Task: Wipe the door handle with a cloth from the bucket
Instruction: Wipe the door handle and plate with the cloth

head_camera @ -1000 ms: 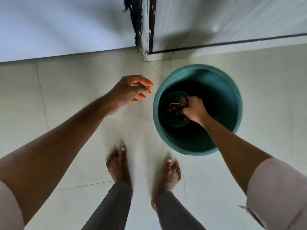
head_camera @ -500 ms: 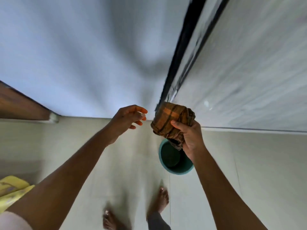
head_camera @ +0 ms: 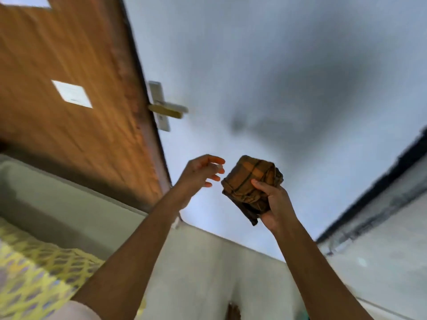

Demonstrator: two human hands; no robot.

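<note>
A brass lever door handle (head_camera: 169, 109) on a pale metal plate sticks out from the edge of a brown wooden door (head_camera: 69, 93) at upper left. My right hand (head_camera: 273, 199) is shut on a bunched orange-brown checked cloth (head_camera: 248, 183), held up in mid-air below and right of the handle. My left hand (head_camera: 198, 173) hovers just left of the cloth with its fingers spread, holding nothing. The bucket shows only as a thin teal sliver (head_camera: 306, 316) at the bottom edge.
A pale grey wall (head_camera: 277, 77) fills the middle. A dark-edged frame (head_camera: 374, 188) and a light panel run along the right. A yellow patterned cloth surface (head_camera: 34, 273) lies at lower left. Pale floor tiles (head_camera: 203, 262) and one bare foot (head_camera: 233, 312) show below.
The cloth came out of the bucket in my right hand and rose. The view swung up and left, bringing the door and handle into sight. My left hand stayed beside the cloth.
</note>
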